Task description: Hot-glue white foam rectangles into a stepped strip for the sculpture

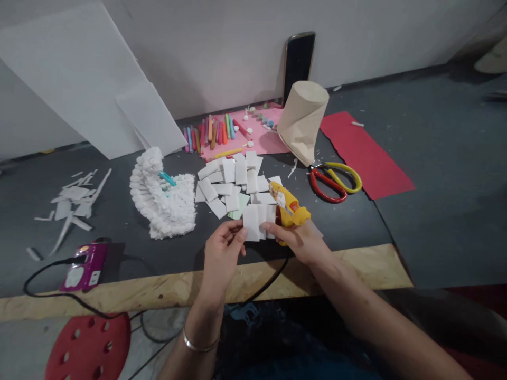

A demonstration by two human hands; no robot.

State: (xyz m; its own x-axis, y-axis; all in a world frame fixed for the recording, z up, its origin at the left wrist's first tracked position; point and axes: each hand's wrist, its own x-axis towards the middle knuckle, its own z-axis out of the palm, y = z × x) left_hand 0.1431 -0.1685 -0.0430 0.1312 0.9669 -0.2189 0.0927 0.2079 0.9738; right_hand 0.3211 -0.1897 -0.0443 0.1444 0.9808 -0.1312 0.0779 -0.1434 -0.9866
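A short row of overlapping white rectangular strips (pixel 261 217) is held up between my two hands near the table's front edge. My left hand (pixel 222 245) pinches the left strip between thumb and fingers. The thumb of my right hand (pixel 299 238) presses on the strips at the right, with its other fingers mostly hidden. A yellow hot glue gun (pixel 292 207) sits right at that hand, nozzle pointing up and left; I cannot tell whether the hidden fingers grip it. Just beyond lies a loose pile of white strips (pixel 232 177).
A white ruffled craft piece (pixel 166 200) stands left, near white scraps (pixel 75 198). Crayons (pixel 209 132) lie on pink paper (pixel 273 138). Right are a beige cone-like form (pixel 303 119), scissors (pixel 335 182), red paper (pixel 368 158) and a leaning phone (pixel 298 66). A cable runs from a purple box (pixel 85 266).
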